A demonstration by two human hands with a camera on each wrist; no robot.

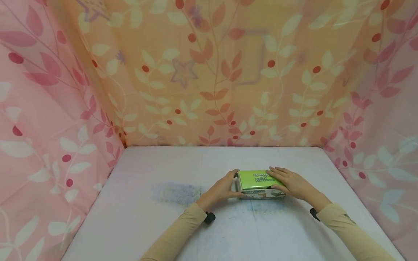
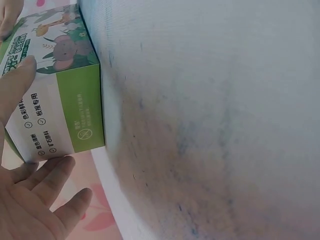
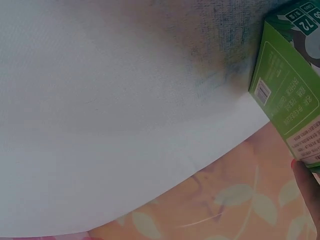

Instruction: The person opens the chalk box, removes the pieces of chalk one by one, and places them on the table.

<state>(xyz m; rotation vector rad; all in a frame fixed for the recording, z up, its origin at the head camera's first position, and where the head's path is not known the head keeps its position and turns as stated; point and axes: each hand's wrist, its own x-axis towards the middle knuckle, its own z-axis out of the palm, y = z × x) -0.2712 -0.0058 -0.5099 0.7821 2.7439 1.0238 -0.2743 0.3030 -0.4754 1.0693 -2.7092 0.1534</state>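
A small carton box (image 1: pixel 254 183) with a green lid and cartoon animals on its front stands on the table, right of the middle. My left hand (image 1: pixel 219 189) holds its left end, thumb at the front and fingers toward the back. From the left wrist, the box (image 2: pixel 80 107) shows a white and green end with printed text. My right hand (image 1: pixel 294 184) grips the right end, fingers over the lid and thumb at the lid's front edge, where a small dark gap shows. In the right wrist view a fingertip touches the upper corner of the green end (image 3: pixel 282 85). The box's inside is hidden.
The white table (image 1: pixel 147 228) has bluish smudges (image 1: pixel 183 192) left of the box and in front of it. An orange patterned curtain (image 1: pixel 209 72) hangs behind the far edge. Pink patterned curtains (image 1: pixel 39 108) stand along both sides. Black straps circle both wrists.
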